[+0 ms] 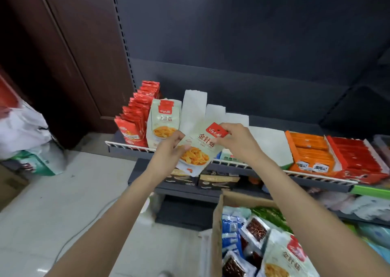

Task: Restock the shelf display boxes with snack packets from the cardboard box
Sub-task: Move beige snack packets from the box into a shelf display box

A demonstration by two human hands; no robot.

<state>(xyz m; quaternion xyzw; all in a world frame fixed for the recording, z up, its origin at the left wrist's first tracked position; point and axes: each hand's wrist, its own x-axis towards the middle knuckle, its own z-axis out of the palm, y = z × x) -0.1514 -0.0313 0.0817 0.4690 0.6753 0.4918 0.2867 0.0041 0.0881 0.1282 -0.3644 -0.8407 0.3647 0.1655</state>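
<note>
Both of my hands hold a pale green snack packet [200, 147] with a red top tab and an orange food picture, in front of the shelf [232, 165]. My left hand [171, 150] grips its lower left edge. My right hand [238, 139] pinches its top right corner. Just behind it stands a row of the same pale packets [163, 122] on the shelf, beside a row of red packets [137, 118]. The open cardboard box [217, 224] at the lower right holds more pale, blue and dark packets.
White divider cards [194, 107] stand upright on the shelf behind my hands. Orange display boxes [310, 152] and red ones [358, 156] fill the shelf's right side. A lower shelf holds dark boxes [219, 181]. White bags [23, 126] sit at the left on the pale tiled floor.
</note>
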